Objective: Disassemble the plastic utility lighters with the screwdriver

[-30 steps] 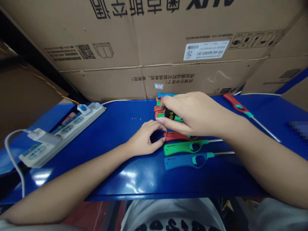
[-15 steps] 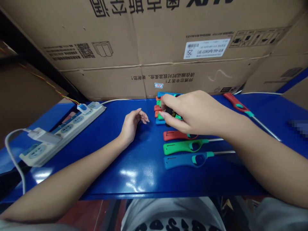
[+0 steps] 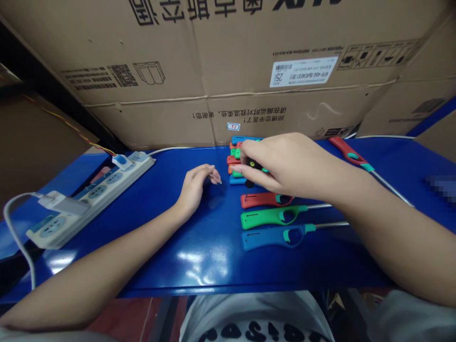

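Observation:
My right hand [image 3: 285, 164] grips a small black screwdriver [image 3: 250, 183] from above, thumb and fingers closed around its handle. The thin shaft points down at the left end of a red gas lighter [image 3: 261, 200], near its slot; I cannot tell whether the tip sits in a hole. In front lie a green lighter [image 3: 261, 217] and a blue lighter [image 3: 265, 238], both with metal tubes to the right. Behind, partly covered by my right hand, are several more lighters [image 3: 235, 180] close together. My left hand [image 3: 195, 187] rests on the blue tabletop, loosely curled and holding nothing.
Another red lighter [image 3: 345, 149] lies slantwise at the back right. A white power strip [image 3: 101, 199] with plugs and cables runs along the left. A large cardboard box [image 3: 171, 118] stands across the back of the blue table [image 3: 160, 266], a small numbered label [image 3: 233, 127] on it.
The left fingers have drawn in slightly. My right hand stays over the red lighter, and the screwdriver handle appears turned a little. The whole view has shifted slightly.

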Tool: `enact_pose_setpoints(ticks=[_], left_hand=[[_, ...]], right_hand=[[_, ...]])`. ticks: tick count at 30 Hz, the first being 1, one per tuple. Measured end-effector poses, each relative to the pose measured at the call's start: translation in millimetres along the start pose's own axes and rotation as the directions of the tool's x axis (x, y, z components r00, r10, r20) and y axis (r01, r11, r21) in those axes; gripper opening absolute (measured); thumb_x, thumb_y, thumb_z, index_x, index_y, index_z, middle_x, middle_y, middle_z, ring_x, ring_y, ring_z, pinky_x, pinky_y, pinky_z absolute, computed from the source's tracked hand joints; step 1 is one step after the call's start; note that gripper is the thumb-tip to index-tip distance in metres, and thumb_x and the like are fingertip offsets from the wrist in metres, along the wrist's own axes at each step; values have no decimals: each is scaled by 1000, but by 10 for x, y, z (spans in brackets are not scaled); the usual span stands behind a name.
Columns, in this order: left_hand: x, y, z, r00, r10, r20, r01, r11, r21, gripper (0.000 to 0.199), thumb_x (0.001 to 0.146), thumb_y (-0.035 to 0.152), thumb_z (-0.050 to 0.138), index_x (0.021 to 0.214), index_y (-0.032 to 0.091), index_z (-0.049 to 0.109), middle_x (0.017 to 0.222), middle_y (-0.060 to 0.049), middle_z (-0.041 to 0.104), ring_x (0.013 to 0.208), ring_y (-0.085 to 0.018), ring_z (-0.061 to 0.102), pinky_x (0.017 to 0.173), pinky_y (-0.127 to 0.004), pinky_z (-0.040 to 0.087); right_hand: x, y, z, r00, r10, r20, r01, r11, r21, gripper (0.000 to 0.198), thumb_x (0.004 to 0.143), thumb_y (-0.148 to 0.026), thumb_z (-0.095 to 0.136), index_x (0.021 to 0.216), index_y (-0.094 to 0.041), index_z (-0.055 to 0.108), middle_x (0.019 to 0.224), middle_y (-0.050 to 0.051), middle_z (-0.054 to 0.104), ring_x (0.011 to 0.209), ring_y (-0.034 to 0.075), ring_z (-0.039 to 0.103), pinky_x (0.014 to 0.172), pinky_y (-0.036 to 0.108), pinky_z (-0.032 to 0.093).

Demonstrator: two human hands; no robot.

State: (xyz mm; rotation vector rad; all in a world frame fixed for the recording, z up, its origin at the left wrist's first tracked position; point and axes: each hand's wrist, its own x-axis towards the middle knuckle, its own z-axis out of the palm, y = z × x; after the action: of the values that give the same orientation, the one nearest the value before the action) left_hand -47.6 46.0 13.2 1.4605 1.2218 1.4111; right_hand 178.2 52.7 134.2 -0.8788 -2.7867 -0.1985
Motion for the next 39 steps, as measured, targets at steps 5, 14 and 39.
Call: enact_pose_setpoints(ticks=[5,14,39], left_hand=[[-131,53,70,948,202,247,-264,931,250,10,85,27,66,79,19,67,74,-1,69,68,-16,60,69,-28,47],[-192,-14,105,774,299,559,-570,713,408,34,93,43,69,119,22,66,120,-10,70,114,-27,64,101,-41,49],[-194,-36,100,714,296,634,-609,710,354,32,96,39,66,121,19,64,124,-11,71,119,-27,64,104,-47,50]], right_hand=[[7,30,36,998,-38,-52,43,995,92,33,101,-37,42,117,-13,57,107,14,71,93,26,66,70,32,40],[-8,20,23,998,-56,-8,57,991,123,34,102,-42,43,116,-14,56,101,11,72,83,22,65,65,31,37],[23,31,29,989,-133,-60,139,985,99,34,103,-41,41,109,-13,60,98,12,69,86,24,60,80,37,42]])
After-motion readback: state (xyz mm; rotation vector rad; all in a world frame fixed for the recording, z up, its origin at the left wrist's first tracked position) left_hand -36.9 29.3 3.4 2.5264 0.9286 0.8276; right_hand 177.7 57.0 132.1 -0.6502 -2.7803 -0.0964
